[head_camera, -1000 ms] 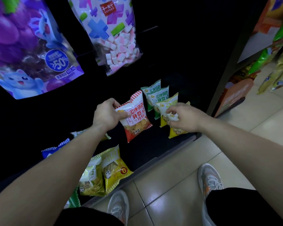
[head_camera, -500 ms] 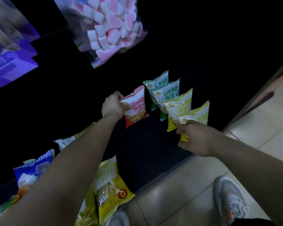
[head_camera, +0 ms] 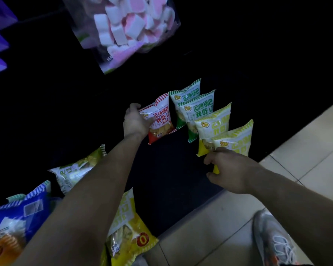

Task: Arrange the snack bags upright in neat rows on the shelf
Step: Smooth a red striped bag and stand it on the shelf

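Change: red bag [head_camera: 160, 120] now farther back on the shelf [head_camera: 173, 169] than a second ago, close beside the green bags; front yellow bag [head_camera: 236, 141] now stands clear as its own place at the row's near end, where a second ago it sat tucked behind the right hand.
Left hand [head_camera: 136, 121]: closed round the red bag's left edge, thumb over the face; bag tilted, its lower corner toward the shelf, contact not clear.
Right hand [head_camera: 231, 172]: curled at the lower corner of the front yellow bag, seemingly pinching it; fingertips hidden.
Row: rear green bag [head_camera: 188, 93], second green bag [head_camera: 198, 110], rear yellow bag [head_camera: 213, 125], then the front yellow bag, upright and overlapping, running from the back toward the shelf's front edge on the right.
Loose stock: pale green bag [head_camera: 75, 169], blue bag [head_camera: 21, 214] and large yellow bag [head_camera: 131, 225] lying flat toward the shelf's left and front edge.
Meaning: first row looks settled at four; red bag likely starts a second row to its left, needs squaring upright; flat bags still to sort.
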Motion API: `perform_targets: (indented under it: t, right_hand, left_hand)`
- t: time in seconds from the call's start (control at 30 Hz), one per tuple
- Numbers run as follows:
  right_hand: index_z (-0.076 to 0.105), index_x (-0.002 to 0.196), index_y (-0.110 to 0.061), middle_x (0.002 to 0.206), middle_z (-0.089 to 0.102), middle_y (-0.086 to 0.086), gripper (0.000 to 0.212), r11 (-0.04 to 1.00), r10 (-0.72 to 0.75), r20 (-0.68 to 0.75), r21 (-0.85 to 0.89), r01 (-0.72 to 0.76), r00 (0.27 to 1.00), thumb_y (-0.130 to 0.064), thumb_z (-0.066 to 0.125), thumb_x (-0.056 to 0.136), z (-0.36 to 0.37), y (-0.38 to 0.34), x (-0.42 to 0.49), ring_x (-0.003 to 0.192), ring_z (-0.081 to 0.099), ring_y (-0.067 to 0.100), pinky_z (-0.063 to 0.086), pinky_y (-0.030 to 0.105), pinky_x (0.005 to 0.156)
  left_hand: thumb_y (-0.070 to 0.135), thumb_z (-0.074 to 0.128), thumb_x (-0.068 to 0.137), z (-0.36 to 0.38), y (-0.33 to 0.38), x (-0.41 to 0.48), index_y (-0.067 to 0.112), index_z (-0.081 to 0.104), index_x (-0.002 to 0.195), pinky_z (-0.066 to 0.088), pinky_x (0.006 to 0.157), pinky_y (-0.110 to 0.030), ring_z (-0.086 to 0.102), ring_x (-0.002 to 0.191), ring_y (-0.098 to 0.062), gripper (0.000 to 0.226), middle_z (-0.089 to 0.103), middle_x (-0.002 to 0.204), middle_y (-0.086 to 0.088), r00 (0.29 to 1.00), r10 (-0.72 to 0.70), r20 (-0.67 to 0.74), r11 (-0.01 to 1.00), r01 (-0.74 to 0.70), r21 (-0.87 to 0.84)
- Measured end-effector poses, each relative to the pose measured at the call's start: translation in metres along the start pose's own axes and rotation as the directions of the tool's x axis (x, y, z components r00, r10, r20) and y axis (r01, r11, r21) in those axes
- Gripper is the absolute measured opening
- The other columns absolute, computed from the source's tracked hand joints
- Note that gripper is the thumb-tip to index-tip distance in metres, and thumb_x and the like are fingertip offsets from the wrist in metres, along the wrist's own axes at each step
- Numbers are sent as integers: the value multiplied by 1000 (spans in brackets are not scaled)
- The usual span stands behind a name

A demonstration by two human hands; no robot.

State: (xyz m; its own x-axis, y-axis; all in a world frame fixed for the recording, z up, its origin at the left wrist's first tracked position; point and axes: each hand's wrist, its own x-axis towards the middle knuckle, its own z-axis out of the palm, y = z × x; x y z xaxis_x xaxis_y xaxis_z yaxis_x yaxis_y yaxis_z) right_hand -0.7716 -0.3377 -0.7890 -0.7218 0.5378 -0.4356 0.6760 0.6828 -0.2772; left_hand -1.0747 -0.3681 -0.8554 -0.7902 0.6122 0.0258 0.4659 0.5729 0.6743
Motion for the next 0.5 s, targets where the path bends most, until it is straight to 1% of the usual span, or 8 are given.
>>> perform_targets:
  t: [0.07,0.1,0.17,0.23,0.3,0.37,0.43,0.5]
  right_hand:
    - [50,135,-31,129,44,-2,47,1000,-4,5,-14,4,1000,-45,56,91,-1,0,0,115,51,22,49,39,90]
    - [50,135,-30,129,44,-1,47,1000,-7,5,-23,7,1000,-45,56,91,-2,-1,-1,115,51,22,49,38,90]
    - [50,135,-29,129,45,0,46,998,-19,-2,-52,19,1000,-44,55,91,-3,-4,-2,114,51,22,49,37,88]
    - [50,134,-28,128,46,1,45,995,-40,7,-96,40,999,-43,55,92,-5,-13,-4,112,52,22,49,36,85]
    - [50,134,-27,125,46,2,45,987,-79,33,-135,83,996,-42,54,92,-7,-29,-8,111,52,23,48,35,84]
    - [49,135,-26,123,44,2,47,980,-132,41,-144,137,990,-42,55,92,-9,-48,-13,110,51,23,48,36,85]
    - [49,136,-25,118,42,0,48,972,-192,38,-132,195,981,-42,55,92,-10,-70,-20,107,52,23,48,35,81]
    - [49,137,-25,116,41,-1,48,964,-237,34,-115,240,971,-42,56,92,-7,-90,-28,103,52,21,47,34,77]
  left_hand:
    - [30,84,73,-2,3,0,15,41,137,50,87,-33,57,112,-24,79,50,133,-9,999,-18,37,1000,19,-15]
    - [32,84,73,-6,5,-1,15,38,140,48,86,-30,55,115,-24,83,47,136,-10,999,-19,48,1000,19,3]
    - [36,80,76,-21,8,-6,15,35,144,42,82,-27,52,117,-24,84,43,139,-9,998,8,64,995,-14,95]
    - [41,75,79,-43,8,-20,17,36,144,39,79,-26,52,117,-24,79,42,140,-8,994,42,106,971,-66,229]
    - [45,72,80,-71,7,-42,19,38,143,38,79,-26,50,119,-24,75,41,141,-8,980,31,198,935,-98,340]
    - [48,69,82,-102,4,-72,19,40,142,37,84,-26,48,121,-24,73,42,141,-9,952,-5,306,895,-132,426]
    - [51,67,82,-134,-1,-108,19,45,139,38,88,-26,48,121,-24,69,45,138,-9,919,-40,392,854,-172,491]
    - [52,67,82,-165,-10,-147,19,50,134,39,89,-27,50,119,-25,63,48,136,-10,889,-79,452,820,-200,537]
